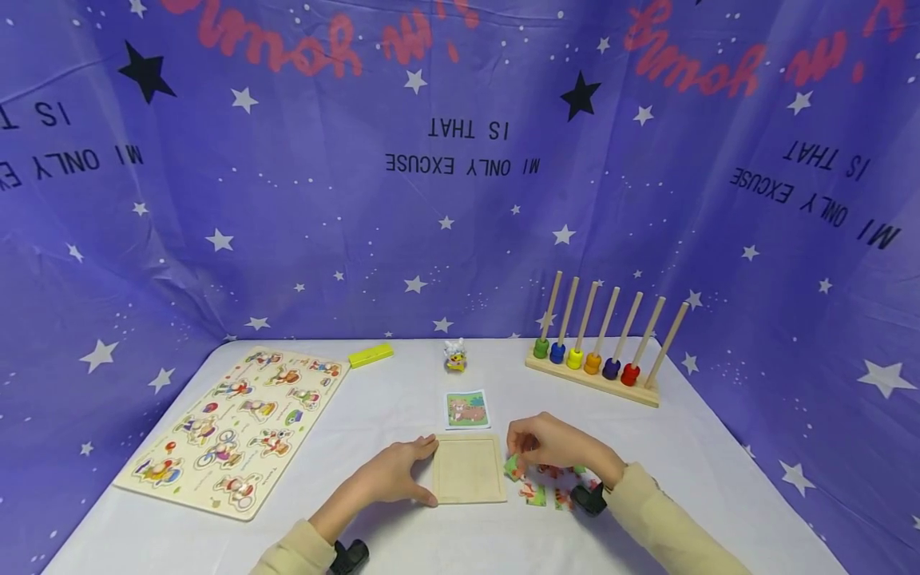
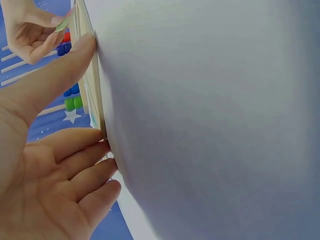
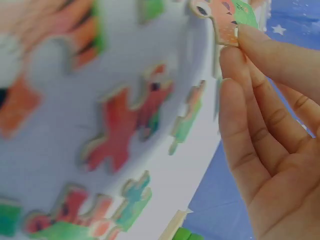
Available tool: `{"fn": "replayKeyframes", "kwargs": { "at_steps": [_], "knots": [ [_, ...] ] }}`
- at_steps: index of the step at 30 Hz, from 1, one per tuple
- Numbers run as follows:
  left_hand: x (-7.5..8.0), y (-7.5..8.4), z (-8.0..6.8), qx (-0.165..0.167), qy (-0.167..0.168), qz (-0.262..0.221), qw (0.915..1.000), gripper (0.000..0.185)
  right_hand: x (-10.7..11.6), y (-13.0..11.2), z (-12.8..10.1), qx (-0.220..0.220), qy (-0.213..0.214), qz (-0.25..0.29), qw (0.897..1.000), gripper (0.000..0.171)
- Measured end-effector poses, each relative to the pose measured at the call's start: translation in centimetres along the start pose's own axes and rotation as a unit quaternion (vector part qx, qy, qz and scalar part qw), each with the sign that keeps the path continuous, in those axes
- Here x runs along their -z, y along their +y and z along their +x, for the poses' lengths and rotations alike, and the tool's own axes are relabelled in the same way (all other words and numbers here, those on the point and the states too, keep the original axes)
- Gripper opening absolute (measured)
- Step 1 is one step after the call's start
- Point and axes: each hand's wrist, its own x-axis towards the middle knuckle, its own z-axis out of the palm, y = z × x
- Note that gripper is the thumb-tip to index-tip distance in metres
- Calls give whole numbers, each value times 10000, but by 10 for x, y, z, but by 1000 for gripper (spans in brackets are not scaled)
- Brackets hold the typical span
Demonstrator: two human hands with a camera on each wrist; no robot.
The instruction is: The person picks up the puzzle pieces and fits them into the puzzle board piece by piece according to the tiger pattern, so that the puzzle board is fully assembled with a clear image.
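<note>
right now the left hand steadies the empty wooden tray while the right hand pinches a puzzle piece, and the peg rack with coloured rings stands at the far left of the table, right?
Not quite. The left hand does steady the wooden tray and the right hand does pinch a puzzle piece, but the head view shows the peg rack at the far right of the table, not the far left.

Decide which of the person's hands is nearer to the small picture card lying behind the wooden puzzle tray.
Right. The right hand pinches a puzzle piece just right of the picture card; the left hand rests on the tray edge, farther left and nearer the person.
</note>
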Motion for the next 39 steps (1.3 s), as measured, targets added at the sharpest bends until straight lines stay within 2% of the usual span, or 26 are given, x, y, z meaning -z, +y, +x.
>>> {"fn": "replayKeyframes", "kwargs": {
  "at_steps": [6, 11, 17, 21, 28, 39],
  "knots": [
    [0, 1, 2, 15, -47, 12, 10000, 91, 2, -4, 4, -16, 255, -22, 9997, 15],
    [-1, 2, 4, 83, -81, 98, 9999, 91, -3, -7, 9, -58, 685, -183, 9975, 14],
    [-2, 0, 6, 142, -97, 213, 9996, 90, -15, -12, 20, -137, 1132, -69, 9935, 11],
    [-3, 0, 6, 127, -82, 213, 9997, 90, -24, -16, 29, -148, 1281, 48, 9916, 10],
    [-2, 1, 5, 136, -100, 209, 9996, 89, -37, -19, 42, -474, 1480, 89, 9878, 12],
    [1, 1, 5, 150, -59, 225, 9996, 89, -49, -25, 61, -549, 1833, 101, 9815, 8]
  ]
}}
